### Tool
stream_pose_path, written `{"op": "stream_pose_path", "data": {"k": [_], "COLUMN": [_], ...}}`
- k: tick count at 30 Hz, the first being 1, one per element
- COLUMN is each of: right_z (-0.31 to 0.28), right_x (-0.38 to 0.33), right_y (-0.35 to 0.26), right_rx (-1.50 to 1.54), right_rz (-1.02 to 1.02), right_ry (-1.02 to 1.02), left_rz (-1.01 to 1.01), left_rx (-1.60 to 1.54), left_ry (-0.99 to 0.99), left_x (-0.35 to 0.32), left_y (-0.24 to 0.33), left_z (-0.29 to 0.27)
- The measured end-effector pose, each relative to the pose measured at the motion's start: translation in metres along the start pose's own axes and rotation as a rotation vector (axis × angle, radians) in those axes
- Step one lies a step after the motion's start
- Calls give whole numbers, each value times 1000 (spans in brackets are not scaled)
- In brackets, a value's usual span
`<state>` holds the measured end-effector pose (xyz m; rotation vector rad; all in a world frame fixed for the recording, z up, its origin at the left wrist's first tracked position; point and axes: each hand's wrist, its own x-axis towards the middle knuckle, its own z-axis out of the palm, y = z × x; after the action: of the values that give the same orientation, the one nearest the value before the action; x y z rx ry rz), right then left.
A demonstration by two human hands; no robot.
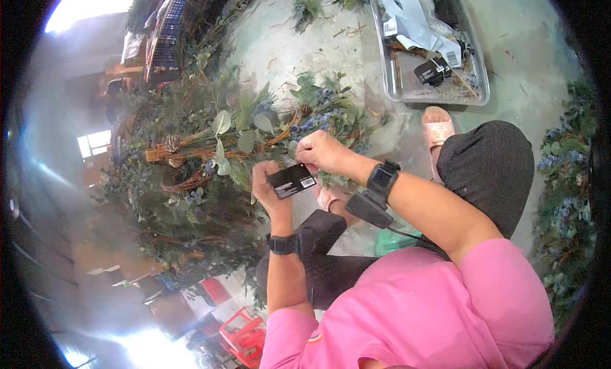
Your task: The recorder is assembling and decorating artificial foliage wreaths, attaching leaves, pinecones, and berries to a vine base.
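A black tag (294, 180) with a white barcode label is held by my left hand (266, 183), its fingers closed on one side of it. My right hand (323, 154) is just above the tag's upper right corner. Its thumb and fingers are pinched together, and whatever lies between them is too small to make out. Behind both hands lies a wreath-like bundle of greenery (248, 140) with broad leaves, blue berries, pine cones and brown twig stems. The right hand's fingertips are close to its leaves.
A clear plastic bin (389, 92) at the upper right holds papers and a banded stack of black tags (434, 71). More greenery is piled on the left (172, 222) and along the right edge (563, 197). A red plastic stool (244, 336) stands at the lower left.
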<state>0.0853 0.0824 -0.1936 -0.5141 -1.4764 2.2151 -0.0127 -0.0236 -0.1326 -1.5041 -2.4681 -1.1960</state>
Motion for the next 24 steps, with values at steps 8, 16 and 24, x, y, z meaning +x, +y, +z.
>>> {"op": "stream_pose_path", "data": {"k": [8,16,24], "right_z": [-11,1,4], "right_x": [5,-4,-2], "right_y": [0,-2,-2], "right_rx": [131,132,0], "right_rz": [-142,-36,-52], "right_ry": [46,-78,26], "left_rz": [-32,38,-178], "left_rx": [21,107,10], "left_ry": [-98,-38,-51], "left_x": [-4,-6,4], "left_y": [21,18,13], "left_z": [4,9,8]}}
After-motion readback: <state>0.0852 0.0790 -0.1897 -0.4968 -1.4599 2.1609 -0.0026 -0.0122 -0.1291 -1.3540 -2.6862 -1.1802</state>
